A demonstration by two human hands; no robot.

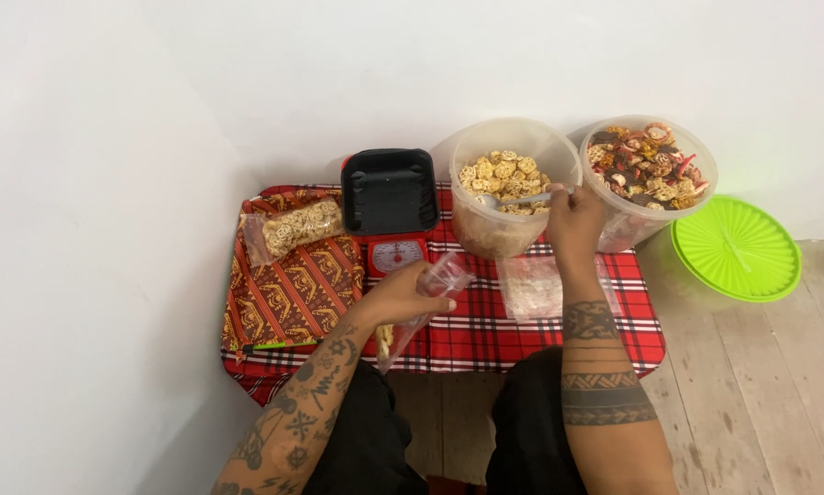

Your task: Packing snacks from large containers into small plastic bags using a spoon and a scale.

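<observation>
A: Head view — what does each hand do?
B: Left hand [403, 295] grips a clear bag [428, 302] over the bench [485, 330]. Right hand [572, 225] is closed on a spoon [522, 199] dipped in the tub [513, 188] of pale snacks.

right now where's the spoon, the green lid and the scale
spoon [522, 199], head view, on the handle above the pale snacks
green lid [737, 247], head view, middle of its ribbed top
scale [396, 256], head view, on the round dial face
</observation>
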